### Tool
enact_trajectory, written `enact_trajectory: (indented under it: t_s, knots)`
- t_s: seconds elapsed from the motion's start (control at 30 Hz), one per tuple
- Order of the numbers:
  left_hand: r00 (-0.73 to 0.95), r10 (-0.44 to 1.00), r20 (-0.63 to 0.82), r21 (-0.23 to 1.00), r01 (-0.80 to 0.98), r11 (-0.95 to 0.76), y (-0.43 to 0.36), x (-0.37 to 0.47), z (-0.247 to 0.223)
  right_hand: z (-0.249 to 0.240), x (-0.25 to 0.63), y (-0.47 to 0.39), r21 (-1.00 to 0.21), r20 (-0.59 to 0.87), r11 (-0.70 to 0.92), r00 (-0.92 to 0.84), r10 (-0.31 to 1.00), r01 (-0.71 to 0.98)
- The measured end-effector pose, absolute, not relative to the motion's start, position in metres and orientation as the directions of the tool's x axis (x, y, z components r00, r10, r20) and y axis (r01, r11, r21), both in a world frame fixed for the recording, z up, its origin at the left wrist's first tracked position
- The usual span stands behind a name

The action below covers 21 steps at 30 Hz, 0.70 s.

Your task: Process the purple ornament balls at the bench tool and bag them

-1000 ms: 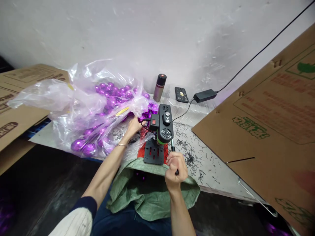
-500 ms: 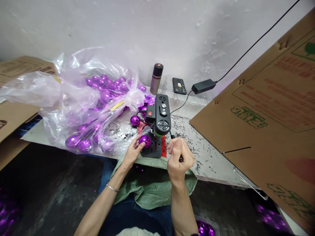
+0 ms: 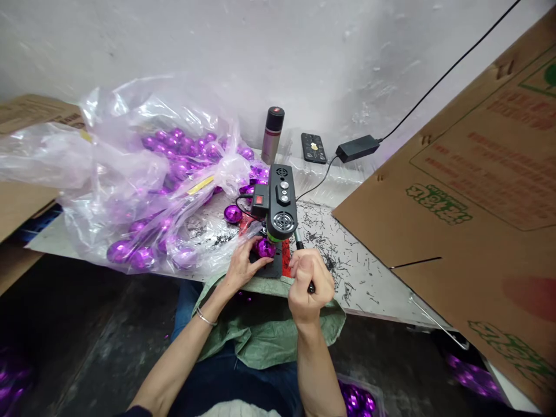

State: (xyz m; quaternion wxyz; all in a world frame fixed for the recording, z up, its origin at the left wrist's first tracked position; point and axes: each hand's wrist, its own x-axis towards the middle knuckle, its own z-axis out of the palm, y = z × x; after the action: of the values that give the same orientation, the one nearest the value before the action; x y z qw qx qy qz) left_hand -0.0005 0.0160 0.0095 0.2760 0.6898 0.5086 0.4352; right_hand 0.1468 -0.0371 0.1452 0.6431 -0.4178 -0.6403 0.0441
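Fingers of my left hand (image 3: 238, 269) curve round a purple ball (image 3: 265, 248); right hand clamped on the lever

Through the head camera I see the ball over the base plate (image 3: 273, 270), just beneath the near end of the black machine (image 3: 282, 200). My left thumb and fingers are parted in a C around it, thumb on the near side, probably to keep it centred; I cannot tell whether they squeeze or merely touch.

My right hand (image 3: 311, 286) makes a fist, fingers curled fully round the dark grip of the lever (image 3: 298, 238), a hold that I judge gives firm control.

Beside the machine, on its left, sits a loose ball (image 3: 233, 214), seemingly left within easy reach. Further left, a clear plastic bag (image 3: 113, 156) spreads over more purple balls.

Below the table edge a green sack (image 3: 269, 341) gapes between my forearms, perhaps set there to lie close under the hands. Farther off, a spray can (image 3: 272, 136) stands upright near the wall, beside a phone (image 3: 313, 148) lying flat.
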Motion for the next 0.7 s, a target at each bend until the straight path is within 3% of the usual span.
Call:
enact_trajectory:
  t_s: [0.2,0.37,0.53,0.7]
  knots:
    - [0.192,0.924,0.331,0.785,0.487,-0.383,0.011,-0.006,0.014,0.141,0.147,-0.037,-0.586,0.792,0.649,0.173,0.585,0.486]
    - [0.162,0.97,0.183,0.895,0.381,-0.232,0.007,-0.009,0.021,0.139,0.147,-0.037,-0.575,0.796,0.64,0.169,0.581,0.509]
    - [0.042,0.997,-0.058,0.997,0.057,0.055,-0.007,-0.022,0.023,0.14,0.147,-0.037,-0.579,0.796,0.644,0.178,0.578,0.5]
    - [0.016,0.958,-0.287,0.921,-0.268,0.281,-0.025,-0.037,0.03,0.136,0.146,-0.035,-0.588,0.797,0.646,0.209,0.567,0.487]
